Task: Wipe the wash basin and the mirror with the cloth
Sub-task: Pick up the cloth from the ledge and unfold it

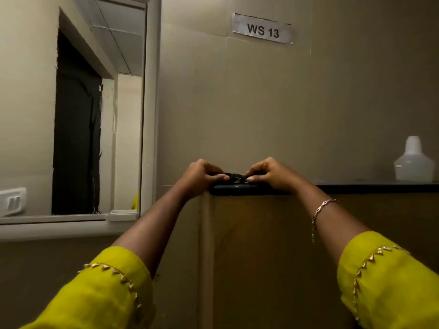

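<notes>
The mirror (71, 115) in its white frame hangs on the wall at the left and reflects a dark doorway. Both my arms reach up to the left end of a dark shelf (356, 187). My left hand (202, 174) and my right hand (270, 173) face each other there, fingers curled, pinching a small dark object (237, 180) that lies on the shelf's corner. What the object is cannot be told. No cloth and no wash basin are in view.
A white plastic bottle (414, 160) stands on the shelf at the far right. A paper label reading WS 13 (262, 29) is stuck on the tiled wall above. A brown panel (273, 257) runs below the shelf. A white switch plate (11, 201) shows in the mirror.
</notes>
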A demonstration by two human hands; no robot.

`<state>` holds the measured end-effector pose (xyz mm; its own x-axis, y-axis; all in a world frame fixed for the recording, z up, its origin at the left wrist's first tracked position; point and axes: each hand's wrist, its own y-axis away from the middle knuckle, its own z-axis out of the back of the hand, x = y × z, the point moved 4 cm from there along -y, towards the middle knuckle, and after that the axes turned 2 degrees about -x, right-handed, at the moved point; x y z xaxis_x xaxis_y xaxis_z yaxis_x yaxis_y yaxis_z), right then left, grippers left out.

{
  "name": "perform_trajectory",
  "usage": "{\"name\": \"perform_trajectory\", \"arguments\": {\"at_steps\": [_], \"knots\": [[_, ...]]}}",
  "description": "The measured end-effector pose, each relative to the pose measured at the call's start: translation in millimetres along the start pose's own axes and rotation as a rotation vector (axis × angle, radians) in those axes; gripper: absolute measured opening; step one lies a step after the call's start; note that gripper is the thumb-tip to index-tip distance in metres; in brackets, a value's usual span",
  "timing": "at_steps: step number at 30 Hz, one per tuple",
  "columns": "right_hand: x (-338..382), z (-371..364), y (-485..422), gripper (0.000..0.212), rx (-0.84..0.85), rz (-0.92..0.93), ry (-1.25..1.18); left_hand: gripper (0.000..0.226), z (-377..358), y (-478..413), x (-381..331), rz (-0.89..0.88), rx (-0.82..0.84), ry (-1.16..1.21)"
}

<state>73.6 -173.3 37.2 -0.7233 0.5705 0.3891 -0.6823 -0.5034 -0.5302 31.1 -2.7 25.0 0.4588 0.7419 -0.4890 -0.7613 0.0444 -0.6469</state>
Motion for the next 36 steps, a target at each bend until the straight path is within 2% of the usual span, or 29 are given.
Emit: {"name": "perform_trajectory", "arguments": {"at_steps": [4, 10, 15, 19, 27, 36], "knots": [[4, -1, 0, 0.017, -0.168, 0.05, 0.131, 0.027, -1, 0, -4, -0.033, -0.088, -0.045], [22, 4, -8, 0.012, -0.37, 0.134, 0.133, 0.023, 16, 3, -10, -0.096, -0.227, -0.063], [60, 9, -14, 0.011, -0.463, 0.218, 0.062, 0.019, 53, 14, -17, -0.178, -0.39, -0.052], [97, 7, -15, 0.011, -0.49, 0.319, 0.025, 0.02, 85, 32, -19, -0.18, -0.412, -0.053], [165, -39, -1, 0.009, -0.377, 0.423, -0.116, 0.008, 146, 92, 3, -0.163, -0.437, -0.102], [183, -168, 36, 0.007, 0.012, 0.359, -0.365, 0.012, 158, 200, 71, 0.045, -0.28, -0.194]]}}
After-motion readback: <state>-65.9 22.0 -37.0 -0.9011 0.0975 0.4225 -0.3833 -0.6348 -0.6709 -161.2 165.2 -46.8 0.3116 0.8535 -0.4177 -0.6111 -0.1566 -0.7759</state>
